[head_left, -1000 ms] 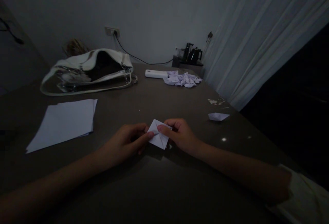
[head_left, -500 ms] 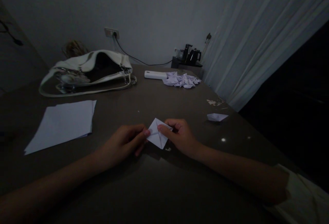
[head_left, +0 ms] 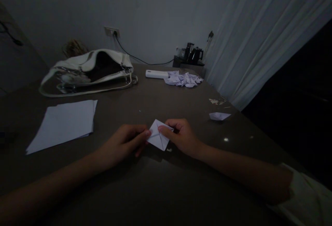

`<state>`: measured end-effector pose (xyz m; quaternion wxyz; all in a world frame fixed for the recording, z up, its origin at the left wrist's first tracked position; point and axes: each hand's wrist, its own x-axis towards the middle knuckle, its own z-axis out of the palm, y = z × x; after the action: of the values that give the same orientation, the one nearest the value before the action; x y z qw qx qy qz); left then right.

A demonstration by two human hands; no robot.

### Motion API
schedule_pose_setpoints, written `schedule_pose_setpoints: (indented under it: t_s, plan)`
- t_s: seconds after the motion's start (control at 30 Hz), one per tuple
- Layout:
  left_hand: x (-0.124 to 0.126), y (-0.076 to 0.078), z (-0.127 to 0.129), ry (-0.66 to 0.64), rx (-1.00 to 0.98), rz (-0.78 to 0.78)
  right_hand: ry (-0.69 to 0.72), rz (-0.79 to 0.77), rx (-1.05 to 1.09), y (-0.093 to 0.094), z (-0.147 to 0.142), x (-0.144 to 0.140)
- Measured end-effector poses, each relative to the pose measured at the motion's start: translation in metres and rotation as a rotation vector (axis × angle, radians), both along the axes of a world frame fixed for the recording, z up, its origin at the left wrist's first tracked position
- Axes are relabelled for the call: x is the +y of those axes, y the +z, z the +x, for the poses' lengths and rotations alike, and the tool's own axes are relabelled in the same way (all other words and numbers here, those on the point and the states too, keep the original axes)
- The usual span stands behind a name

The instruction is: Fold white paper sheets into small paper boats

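Folded paper (head_left: 158, 138) lies at centre frame on the table (head_left: 160, 184), pinched at its left edge by the left hand (head_left: 126, 143) and its upper edge by the right hand (head_left: 181, 136) (fingers closed on it). Light, thin, easily creased; best gripped at the folded edges.

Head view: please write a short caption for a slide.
Left hand and right hand pinch a small folded white paper above a dark table, beside a paper stack.

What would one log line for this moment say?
left hand: pinching folded paper | right hand: pinching it too | nearby: paper stack, handbag
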<state>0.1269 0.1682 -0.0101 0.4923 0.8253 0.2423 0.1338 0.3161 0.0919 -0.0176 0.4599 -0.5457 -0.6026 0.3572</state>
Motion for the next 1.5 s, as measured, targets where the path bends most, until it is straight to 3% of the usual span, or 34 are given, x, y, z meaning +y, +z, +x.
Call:
schedule_pose_setpoints:
  t_s: [0.23, 0.53, 0.8, 1.13, 1.37, 1.5]
  plan:
    - [-0.0038, 0.0051, 0.0019, -0.073, 0.014, -0.045, 0.156, -0.012, -0.043, -0.0022, 0.0033, 0.0001]
    - [-0.0046, 0.0042, -0.0006, -0.078, -0.007, -0.014, 0.224, -0.057, 0.007, -0.0027, 0.0041, 0.0006]
    - [-0.0038, 0.0062, 0.0014, -0.087, -0.04, -0.101, 0.286, -0.085, 0.062, -0.0017, 0.0046, -0.0001]
    - [-0.0023, 0.0041, 0.0014, -0.072, -0.021, -0.057, 0.248, -0.066, 0.059, -0.0031, 0.0067, 0.0025]
    - [-0.0004, 0.0031, 0.0003, 0.006, -0.056, -0.09, 0.192, -0.099, 0.248, -0.005, 0.001, 0.0064]
    - [-0.0013, 0.0045, 0.0013, 0.028, -0.054, -0.071, 0.15, -0.093, 0.24, -0.0054, -0.0002, 0.0071]
